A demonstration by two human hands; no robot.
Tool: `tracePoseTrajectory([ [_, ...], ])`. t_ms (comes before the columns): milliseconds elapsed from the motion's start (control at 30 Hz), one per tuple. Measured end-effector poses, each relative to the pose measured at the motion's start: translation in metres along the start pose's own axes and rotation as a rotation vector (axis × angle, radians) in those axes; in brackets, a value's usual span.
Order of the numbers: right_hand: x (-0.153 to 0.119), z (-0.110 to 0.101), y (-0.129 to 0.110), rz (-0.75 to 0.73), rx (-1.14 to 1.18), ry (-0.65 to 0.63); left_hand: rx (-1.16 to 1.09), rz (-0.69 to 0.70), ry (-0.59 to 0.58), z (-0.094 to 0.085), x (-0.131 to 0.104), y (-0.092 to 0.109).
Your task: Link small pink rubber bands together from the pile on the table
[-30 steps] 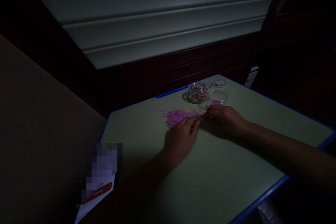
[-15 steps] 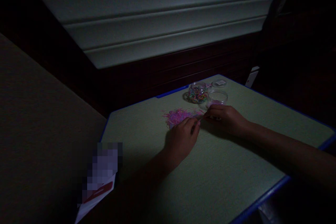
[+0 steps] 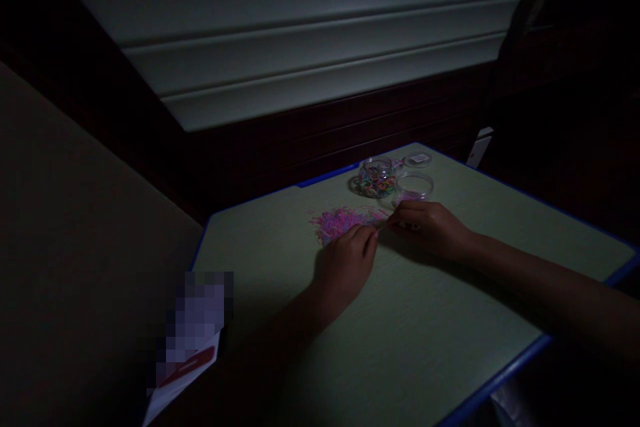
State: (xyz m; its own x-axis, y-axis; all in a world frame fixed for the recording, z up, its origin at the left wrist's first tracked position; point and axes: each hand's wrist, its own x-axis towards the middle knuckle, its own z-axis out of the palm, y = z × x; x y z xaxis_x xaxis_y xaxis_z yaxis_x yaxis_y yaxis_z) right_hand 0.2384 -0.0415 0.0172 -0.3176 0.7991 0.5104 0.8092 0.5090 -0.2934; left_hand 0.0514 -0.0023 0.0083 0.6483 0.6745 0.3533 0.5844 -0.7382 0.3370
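Note:
A thin pink rubber band (image 3: 383, 226) is stretched between my two hands. My left hand (image 3: 350, 260) pinches one end with thumb and forefinger, close beside a loose pile of small pink and purple rubber bands (image 3: 340, 221), partly covering its near edge. The fingers of my right hand (image 3: 430, 227) are closed on the other end, in front of an open clear container (image 3: 415, 185) with some pinkish bits low inside. Farther back, a round clear jar (image 3: 377, 179) holds larger multicoloured rings. In the dim light the fingertips are hard to make out.
The pale table (image 3: 400, 333) has a blue edge. A clear lid (image 3: 418, 159) with a white label lies near the back corner. A white card with a red patch (image 3: 187, 367) is at the left, partly pixelated. Behind stands a slatted white panel (image 3: 300, 33).
My left thumb has drawn in closer to its forefinger, and the left fingertips have shifted slightly left. My right hand has barely moved; the pile and jars look the same.

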Motion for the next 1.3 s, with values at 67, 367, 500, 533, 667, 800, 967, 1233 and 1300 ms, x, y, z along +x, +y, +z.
tracePoseTrajectory([
  [67,0.0,0.0,0.0,-0.004,-0.002,0.0,-0.004,-0.005,0.003,0.0,0.0,0.0],
  [367,0.001,-0.002,0.0,0.074,0.048,0.03,0.011,-0.012,0.0,0.0,0.0,0.0],
  [500,0.004,-0.007,-0.007,0.125,0.109,0.025,0.008,-0.022,-0.004,0.0,-0.001,0.0],
  [533,0.004,-0.007,-0.008,0.126,0.121,0.021,0.01,-0.024,-0.002,0.0,-0.001,0.0],
  [667,0.003,-0.008,-0.008,0.095,0.148,-0.012,0.016,-0.016,-0.002,0.0,0.0,0.0],
  [800,0.002,-0.007,-0.006,0.078,0.151,-0.033,0.02,-0.009,0.0,0.0,0.001,0.001],
  [967,0.003,-0.008,-0.007,0.098,0.174,-0.054,0.018,-0.006,0.001,0.0,0.0,0.0],
  [1233,0.004,-0.009,-0.009,0.154,0.202,-0.071,0.01,0.012,-0.009,-0.001,0.0,0.0],
  [1300,0.003,-0.007,-0.009,0.159,0.205,-0.072,0.013,0.007,-0.011,-0.001,0.0,0.0],
])
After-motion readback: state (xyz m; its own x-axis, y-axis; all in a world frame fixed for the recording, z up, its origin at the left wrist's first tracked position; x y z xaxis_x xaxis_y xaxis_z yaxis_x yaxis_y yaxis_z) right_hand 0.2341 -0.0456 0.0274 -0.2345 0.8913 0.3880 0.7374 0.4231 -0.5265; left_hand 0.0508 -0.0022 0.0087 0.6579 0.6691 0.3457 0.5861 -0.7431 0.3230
